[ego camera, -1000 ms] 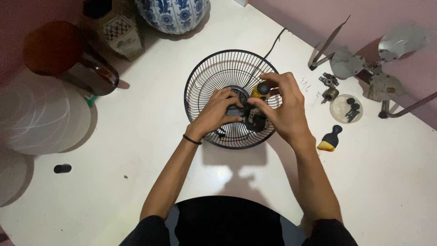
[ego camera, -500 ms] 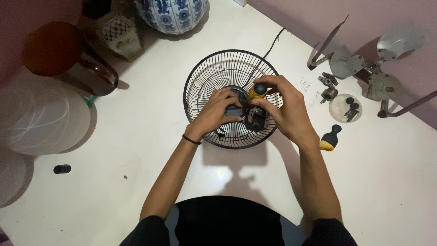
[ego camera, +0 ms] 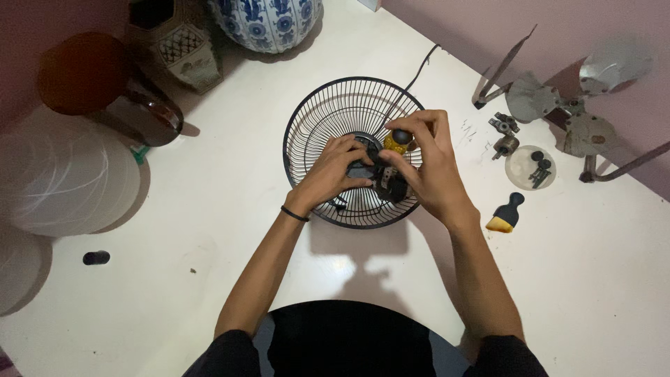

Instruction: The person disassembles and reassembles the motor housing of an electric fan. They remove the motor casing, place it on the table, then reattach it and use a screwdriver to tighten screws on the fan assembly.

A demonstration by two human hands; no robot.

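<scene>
Head view showed the right hand (ego camera: 426,164) gripping a yellow-handled screwdriver (ego camera: 396,142) over the motor (ego camera: 382,180) in the fan guard (ego camera: 328,119) on the desk (ego camera: 209,230), left hand (ego camera: 333,171) clasping the motor; the tip could slip and strip the screw.

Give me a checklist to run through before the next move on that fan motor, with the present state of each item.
1. Screwdriver gripped: ok, the right hand holds its yellow and black handle from above.
2. Motor steadied: ok, the left hand rests on it at the hub of the wire fan guard.
3. Driver tip seated in a screw: cannot tell, the fingers hide it.
4. Guard flat on the white table: ok, it looks level.
5. Loose small parts kept together: ok, some lie in the clear dish, others just beside it.
6. Power cord unplugged: cannot tell, it runs out of view.
</scene>
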